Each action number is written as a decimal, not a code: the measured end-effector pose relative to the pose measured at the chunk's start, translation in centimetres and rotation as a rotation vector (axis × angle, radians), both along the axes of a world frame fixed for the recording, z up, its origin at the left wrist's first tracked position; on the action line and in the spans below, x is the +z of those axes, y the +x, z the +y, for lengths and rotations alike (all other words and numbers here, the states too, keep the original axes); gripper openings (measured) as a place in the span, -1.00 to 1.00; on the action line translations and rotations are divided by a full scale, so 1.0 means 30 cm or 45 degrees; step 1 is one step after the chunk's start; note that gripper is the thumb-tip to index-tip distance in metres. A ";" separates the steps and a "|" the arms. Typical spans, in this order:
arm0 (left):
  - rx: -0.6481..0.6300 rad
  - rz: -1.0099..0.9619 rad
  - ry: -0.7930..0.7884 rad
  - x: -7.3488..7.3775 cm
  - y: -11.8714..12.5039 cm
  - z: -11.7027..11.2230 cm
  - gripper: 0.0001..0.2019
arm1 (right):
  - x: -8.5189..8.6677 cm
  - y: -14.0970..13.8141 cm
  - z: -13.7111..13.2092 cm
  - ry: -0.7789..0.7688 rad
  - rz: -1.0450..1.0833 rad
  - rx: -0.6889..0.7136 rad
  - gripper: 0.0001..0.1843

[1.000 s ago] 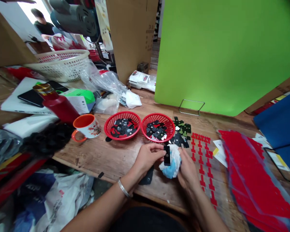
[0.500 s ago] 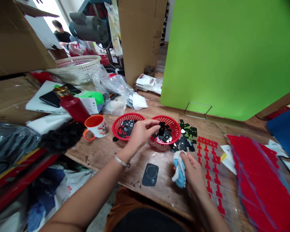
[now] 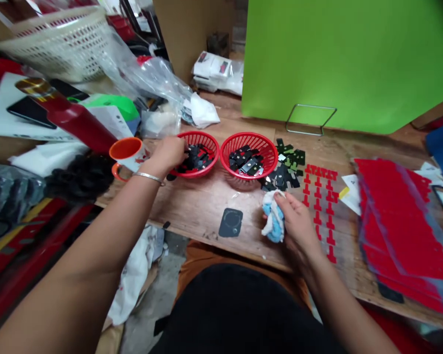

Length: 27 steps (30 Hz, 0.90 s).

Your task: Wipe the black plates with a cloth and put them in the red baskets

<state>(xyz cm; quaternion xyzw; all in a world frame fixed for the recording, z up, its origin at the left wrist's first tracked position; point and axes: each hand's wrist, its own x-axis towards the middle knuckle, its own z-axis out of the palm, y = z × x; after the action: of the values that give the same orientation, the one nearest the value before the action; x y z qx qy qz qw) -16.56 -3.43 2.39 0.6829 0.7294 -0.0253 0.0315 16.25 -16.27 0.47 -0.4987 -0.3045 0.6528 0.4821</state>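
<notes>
The person's left hand [image 3: 171, 153] reaches over the left rim of the left red basket [image 3: 197, 174], fingers curled down beside its black pieces [image 3: 200, 158]; whether they pinch one cannot be told. The right hand [image 3: 298, 217] closes around a bunched blue-and-white cloth [image 3: 272, 219], held above the wooden table [image 3: 195, 206].
</notes>
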 end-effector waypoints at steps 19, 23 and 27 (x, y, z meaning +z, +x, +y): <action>0.398 -2.239 -0.088 0.037 0.485 -0.342 -0.64 | 0.016 -0.062 0.003 0.354 -0.343 -0.025 -0.51; 0.391 -2.346 -0.293 0.003 0.570 -0.379 -0.70 | 0.021 -0.066 0.001 0.657 -0.643 0.201 -0.47; 0.317 -2.284 -0.483 -0.002 0.580 -0.391 -0.71 | -0.001 -0.026 0.033 0.616 -0.699 0.157 -0.71</action>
<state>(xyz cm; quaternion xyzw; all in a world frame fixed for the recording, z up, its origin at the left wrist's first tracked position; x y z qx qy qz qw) 0.84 -15.15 2.35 0.3469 0.4838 0.3975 0.6983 15.47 -15.29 0.43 -0.5076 -0.5976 0.4317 0.4460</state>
